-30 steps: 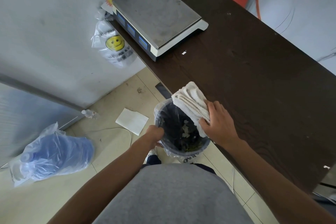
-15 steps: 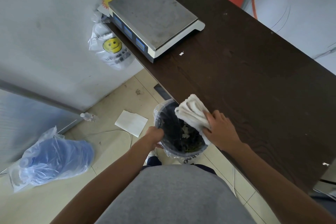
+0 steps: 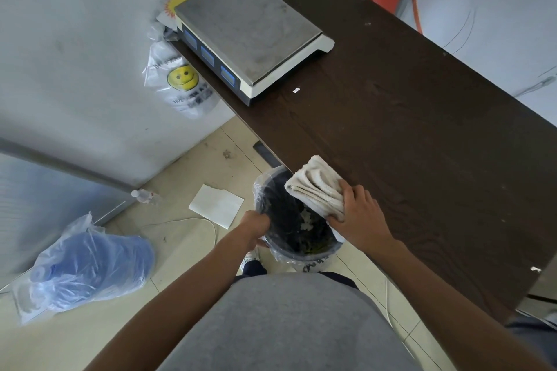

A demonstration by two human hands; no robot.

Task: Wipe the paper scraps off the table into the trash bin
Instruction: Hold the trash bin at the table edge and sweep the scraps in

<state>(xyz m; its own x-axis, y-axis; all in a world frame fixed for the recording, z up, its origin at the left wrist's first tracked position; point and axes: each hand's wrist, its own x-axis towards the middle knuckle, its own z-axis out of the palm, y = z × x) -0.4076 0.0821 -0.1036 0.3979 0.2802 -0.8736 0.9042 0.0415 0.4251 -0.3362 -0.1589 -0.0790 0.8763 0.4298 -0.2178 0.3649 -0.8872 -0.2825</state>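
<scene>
Curled over the near-left rim, the left hand (image 3: pixel 256 226) grips the trash bin (image 3: pixel 304 254) at lower centre, fingertips out of sight. Beside it the right hand (image 3: pixel 360 220) clutches a folded white cloth (image 3: pixel 316 190) overhanging the table (image 3: pixel 422 144) edge and hiding part of the bin's mouth. Pale bits (image 3: pixel 306 215) lie inside, hard to make out. Farther up, one paper scrap (image 3: pixel 296 89) sits near the scale (image 3: pixel 250 30); a second paper scrap (image 3: pixel 535 269) lies at lower right.

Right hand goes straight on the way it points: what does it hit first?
Probably the near corner of the scale, after bare table edge; the paper scrap lies just right of that line. Depth unclear.
</scene>
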